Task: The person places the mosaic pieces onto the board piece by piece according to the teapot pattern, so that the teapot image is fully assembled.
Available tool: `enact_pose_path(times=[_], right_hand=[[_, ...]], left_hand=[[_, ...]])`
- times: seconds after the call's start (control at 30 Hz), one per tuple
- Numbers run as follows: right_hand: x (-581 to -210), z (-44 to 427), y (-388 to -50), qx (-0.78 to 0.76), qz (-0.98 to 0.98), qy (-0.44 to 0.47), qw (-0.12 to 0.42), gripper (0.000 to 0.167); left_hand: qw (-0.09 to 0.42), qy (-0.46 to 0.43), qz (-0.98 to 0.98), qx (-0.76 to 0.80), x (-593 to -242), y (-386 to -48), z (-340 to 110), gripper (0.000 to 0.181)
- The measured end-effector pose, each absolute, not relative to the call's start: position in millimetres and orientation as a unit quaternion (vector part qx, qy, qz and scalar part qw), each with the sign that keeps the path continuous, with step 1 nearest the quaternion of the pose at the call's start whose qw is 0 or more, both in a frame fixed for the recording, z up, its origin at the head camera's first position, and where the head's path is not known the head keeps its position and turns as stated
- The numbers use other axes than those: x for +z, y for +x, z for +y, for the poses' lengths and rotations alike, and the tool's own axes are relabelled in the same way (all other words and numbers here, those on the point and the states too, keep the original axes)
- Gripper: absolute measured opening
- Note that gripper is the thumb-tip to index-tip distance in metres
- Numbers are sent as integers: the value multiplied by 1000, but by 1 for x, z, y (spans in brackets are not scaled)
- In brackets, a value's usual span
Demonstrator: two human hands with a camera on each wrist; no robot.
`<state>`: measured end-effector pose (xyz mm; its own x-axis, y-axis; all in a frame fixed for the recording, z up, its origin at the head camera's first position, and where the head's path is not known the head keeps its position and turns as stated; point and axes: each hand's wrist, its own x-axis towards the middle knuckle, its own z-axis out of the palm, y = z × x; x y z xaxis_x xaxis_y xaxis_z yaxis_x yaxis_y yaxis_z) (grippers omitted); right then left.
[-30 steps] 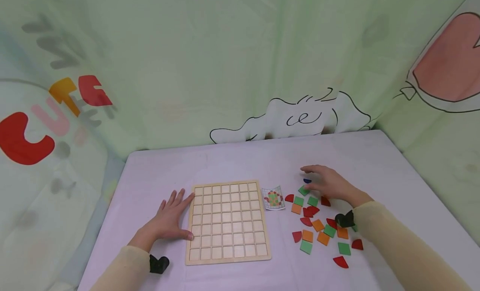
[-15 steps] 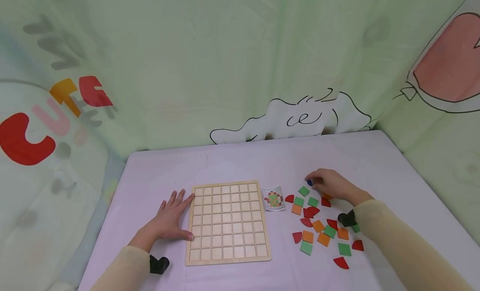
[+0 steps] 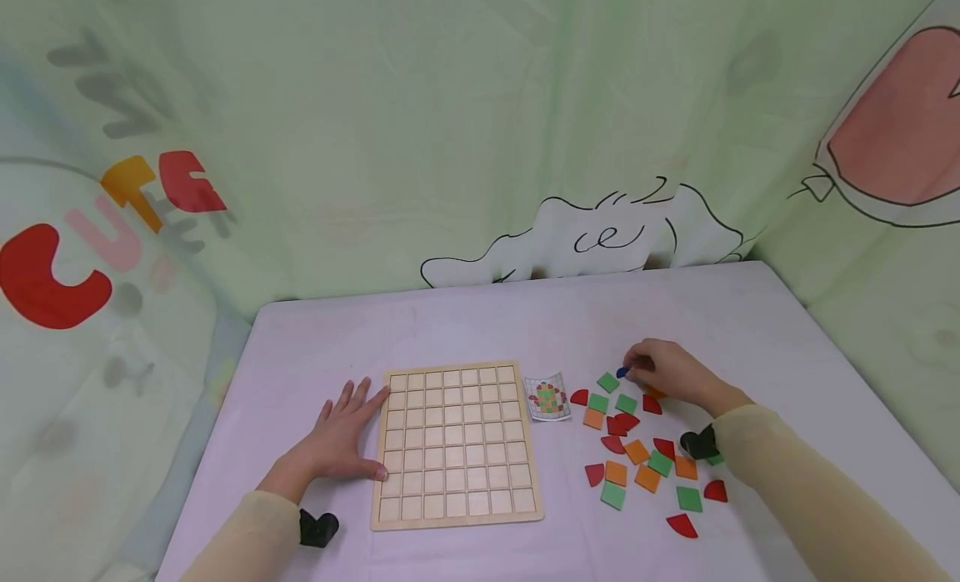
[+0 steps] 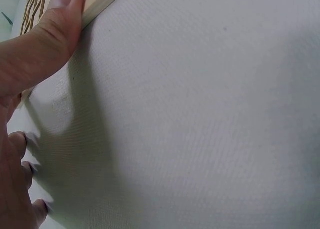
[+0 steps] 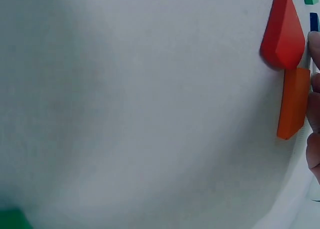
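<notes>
My left hand (image 3: 337, 440) lies with spread fingers at the left edge of a wooden grid board (image 3: 453, 436); its thumb (image 4: 45, 49) rests on the board's rim in the left wrist view. To the right, the fingers of my right hand (image 3: 671, 373) pinch a small dark blue piece (image 3: 622, 372). Just below that hand are a red quarter-circle piece (image 3: 652, 404) and an orange tile (image 5: 294, 104), the latter mostly covered by the hand in the head view. A green square tile (image 3: 608, 383) lies left of the blue piece. The board's squares hold no pieces.
A small printed card (image 3: 547, 397) with a coloured grid pattern lies against the board's right side. Several red, green and orange pieces (image 3: 647, 479) are scattered right of it on the pale cloth-covered table (image 3: 465, 323). A curtain (image 3: 360, 148) hangs behind.
My right hand has closed its fingers on the blue piece and drawn it slightly right and toward me, uncovering the green tile. My left hand has stayed at the board.
</notes>
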<state>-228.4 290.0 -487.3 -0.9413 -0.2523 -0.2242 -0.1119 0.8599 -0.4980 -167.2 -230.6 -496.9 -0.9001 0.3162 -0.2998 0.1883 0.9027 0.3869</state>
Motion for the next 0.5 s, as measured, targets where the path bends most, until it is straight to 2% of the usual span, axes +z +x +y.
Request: enact_pose_path(times=[0.5], right_hand=[[-485, 288, -227, -247, 956, -92, 125, 17]], left_hand=[[183, 129, 958, 177, -498, -167, -231, 128]])
